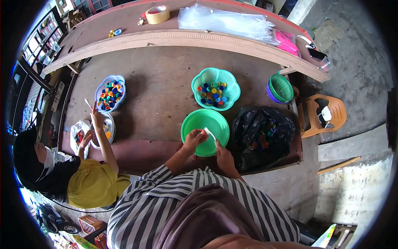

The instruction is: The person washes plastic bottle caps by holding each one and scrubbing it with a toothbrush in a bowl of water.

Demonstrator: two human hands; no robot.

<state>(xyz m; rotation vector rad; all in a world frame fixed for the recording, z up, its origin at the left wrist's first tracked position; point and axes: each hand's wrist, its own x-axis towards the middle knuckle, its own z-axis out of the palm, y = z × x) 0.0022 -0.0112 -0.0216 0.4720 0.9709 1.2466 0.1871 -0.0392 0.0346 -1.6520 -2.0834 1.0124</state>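
Over a round green basin (191, 120), my left hand (192, 141) pinches a small red bottle cap (203, 133). A white toothbrush (211, 134) is gripped in my right hand (225, 157), its head close to the cap. Whether bristles and cap touch is too small to tell. Behind the basin stands a scalloped green basket (232, 89) with several coloured bottle caps inside. To the right of my right hand, a black plastic bag (248, 120) lies open with many more caps in it.
On the left a co-worker (89, 182) holds up a brush near a blue basket (99, 85) of caps, a metal bowl (112, 128) and a white bag (76, 126). Nested baskets (282, 88) sit at the right edge. A raised shelf (166, 39) bears tape (158, 15) and plastic bags (224, 20).
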